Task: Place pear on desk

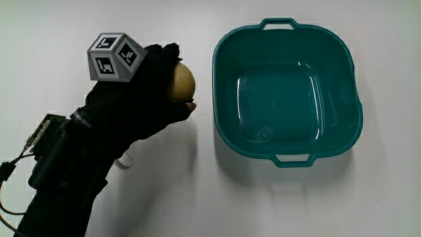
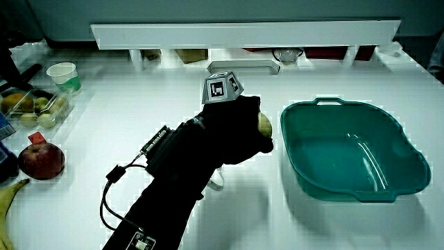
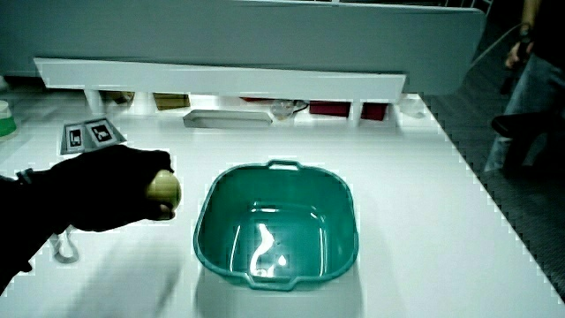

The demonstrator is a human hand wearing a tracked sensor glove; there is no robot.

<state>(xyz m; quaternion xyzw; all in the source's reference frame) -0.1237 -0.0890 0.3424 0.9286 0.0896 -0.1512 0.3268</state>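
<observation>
The hand (image 1: 148,92) in its black glove is closed around a yellowish pear (image 1: 182,82), held above the white desk (image 1: 197,191) beside the teal basin (image 1: 287,92). Only part of the pear shows past the fingers (image 1: 184,112). In both side views the pear (image 2: 264,123) (image 3: 164,188) peeks out of the glove (image 2: 229,132) (image 3: 106,199) next to the basin's rim (image 2: 288,132) (image 3: 205,212). The basin holds nothing. The patterned cube (image 1: 115,57) sits on the back of the hand.
A red apple (image 2: 41,160), a banana tip (image 2: 10,201), a clear box of fruit (image 2: 35,110) and a paper cup (image 2: 62,75) stand at the table's edge in a side view. A low white partition (image 3: 221,79) runs along the table. Cables (image 1: 13,191) trail from the forearm.
</observation>
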